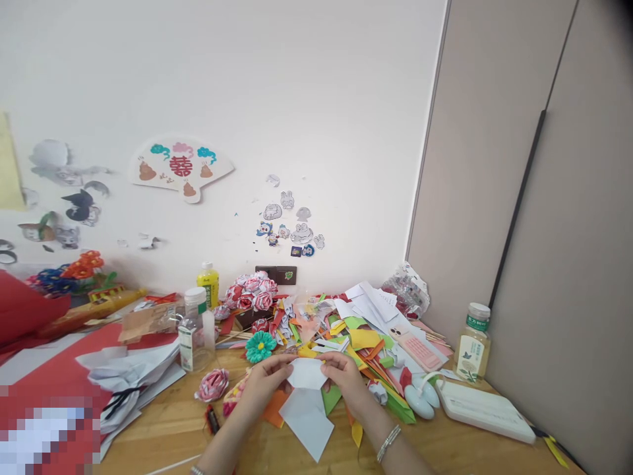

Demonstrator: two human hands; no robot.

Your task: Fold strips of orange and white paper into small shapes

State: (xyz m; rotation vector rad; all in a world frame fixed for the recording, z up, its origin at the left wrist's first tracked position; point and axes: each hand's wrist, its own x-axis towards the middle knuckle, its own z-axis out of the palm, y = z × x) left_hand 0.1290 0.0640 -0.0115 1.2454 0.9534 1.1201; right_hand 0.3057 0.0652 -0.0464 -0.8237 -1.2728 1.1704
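A small folded piece of white paper (307, 374) is held up between my two hands over the table. My left hand (273, 377) pinches its left edge with thumb and fingers. On the opposite edge, my right hand (342, 375) grips it the same way. Just below lies a flat white paper sheet (307, 422) on the wood, its corner pointing toward me. Orange paper (277, 410) and green paper (332, 398) lie close by the hands. A teal crochet flower (260, 346) sits beyond my left hand, and a pink-and-white paper rose (213, 384) is left of it.
A heap of coloured paper scraps (366, 340) covers the table's back. Left stand a clear bottle (188, 336) and a yellow bottle (208, 285). At right are a tea bottle (473, 349), a white box-like device (484, 412) and a pink phone case (418, 346). Crumpled white paper (128, 369) lies left.
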